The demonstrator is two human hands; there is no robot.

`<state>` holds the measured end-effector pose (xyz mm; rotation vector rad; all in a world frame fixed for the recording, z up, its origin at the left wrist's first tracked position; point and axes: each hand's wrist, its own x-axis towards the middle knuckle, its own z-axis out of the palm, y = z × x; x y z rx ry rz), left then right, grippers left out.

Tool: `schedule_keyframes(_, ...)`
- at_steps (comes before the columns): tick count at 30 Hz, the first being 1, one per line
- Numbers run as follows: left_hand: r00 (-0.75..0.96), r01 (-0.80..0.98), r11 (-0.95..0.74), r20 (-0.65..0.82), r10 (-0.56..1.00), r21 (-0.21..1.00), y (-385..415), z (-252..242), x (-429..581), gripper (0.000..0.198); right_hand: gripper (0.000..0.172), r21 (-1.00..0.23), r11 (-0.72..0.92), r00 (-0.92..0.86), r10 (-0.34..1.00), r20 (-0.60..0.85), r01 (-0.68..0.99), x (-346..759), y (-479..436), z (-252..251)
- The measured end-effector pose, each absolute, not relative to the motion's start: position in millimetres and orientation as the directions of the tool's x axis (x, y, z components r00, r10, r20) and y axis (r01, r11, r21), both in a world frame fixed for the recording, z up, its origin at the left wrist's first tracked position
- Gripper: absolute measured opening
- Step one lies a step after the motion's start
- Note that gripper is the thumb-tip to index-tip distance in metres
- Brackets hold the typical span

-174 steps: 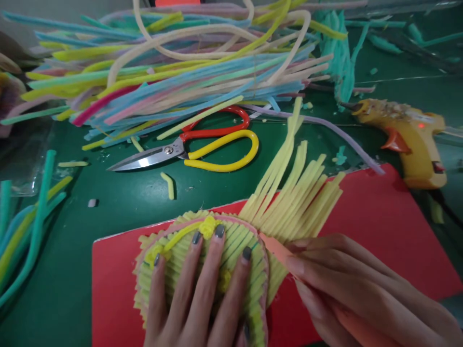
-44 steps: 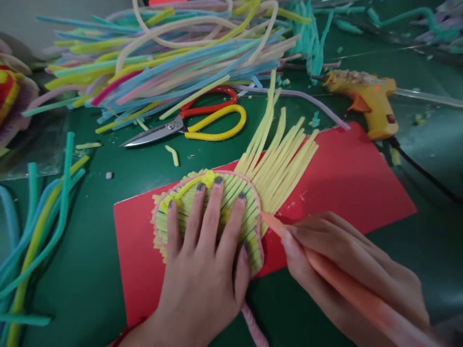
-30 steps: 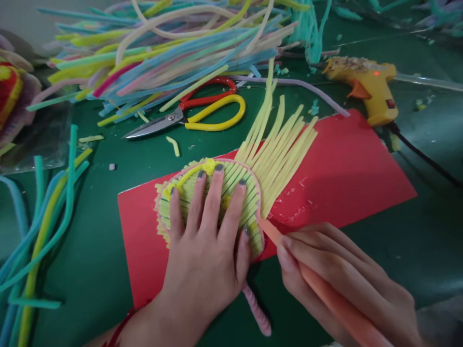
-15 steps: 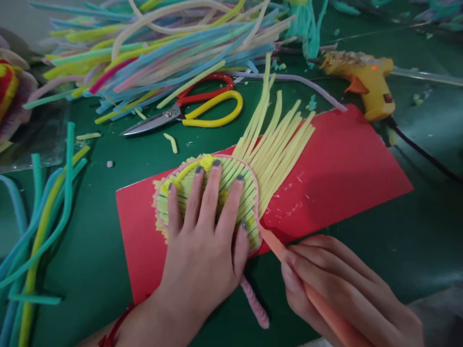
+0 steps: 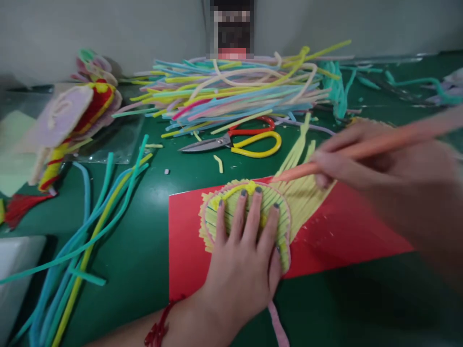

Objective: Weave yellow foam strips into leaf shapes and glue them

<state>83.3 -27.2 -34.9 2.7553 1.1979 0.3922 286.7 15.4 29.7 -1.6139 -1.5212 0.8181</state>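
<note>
My left hand (image 5: 240, 262) lies flat with fingers spread on a fan-shaped piece of pale yellow fuzzy stems (image 5: 235, 231), outlined in pink and trimmed with brighter yellow. A pink twisted handle (image 5: 278, 323) sticks out below my wrist. Under the piece is a red board (image 5: 188, 231). My right hand (image 5: 372, 159), blurred, is closed around a slim orange pen-shaped tool (image 5: 361, 149); its exact kind is unclear. The tool's tip is at the pink outline's upper right, by the long loose stem ends (image 5: 307, 202), though contact cannot be made out.
Scissors (image 5: 231, 140) with red and yellow handles lie beyond the board. Behind them is a heap of coloured fuzzy stems (image 5: 246, 91). More stems (image 5: 90, 231) lie at left, near a finished fan (image 5: 65, 115) with a red tassel. My right hand mostly hides a yellow glue gun.
My right hand has swung up with the orange tool, from the outline's lower right to its upper right. My left hand still presses the piece. The head view has tilted up and leftward.
</note>
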Motion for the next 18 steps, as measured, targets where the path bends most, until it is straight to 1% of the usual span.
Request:
schedule_keyframes(2, 0.654, 0.706, -0.683, 0.199, 0.730, 0.187, -28.2, -36.1, 83.0, 0.051, 0.019, -0.877, 0.026, -0.070, 0.998, -0.009, 0.480, 267.1, 49.6, 31.5)
schedule_keyframes(4, 0.657, 0.704, -0.688, 0.206, 0.725, 0.174, -28.8, -37.0, 82.9, 0.053, 0.018, -0.892, 0.041, -0.233, 0.970, -0.073, 0.450, 248.4, 73.4, 27.7)
schedule_keyframes(7, 0.641, 0.707, -0.680, 0.230, 0.732, 0.195, -28.2, -39.1, 83.3, 0.052, 0.016, -0.896, 0.035, -0.394, 0.905, -0.159, 0.442, 227.6, 94.7, 18.8)
schedule_keyframes(12, 0.572, 0.729, -0.644, 0.311, 0.759, 0.232, -26.8, -46.3, 86.8, 0.042, 0.015, -0.886, 0.004, -0.545, 0.789, -0.283, 0.465, 206.6, 113.9, 8.4)
schedule_keyframes(18, 0.448, 0.780, -0.582, 0.444, 0.776, 0.231, -32.0, -57.1, 95.7, 0.032, 0.019, -0.857, -0.067, -0.586, 0.702, -0.404, 0.510, 190.2, 123.7, 8.5)
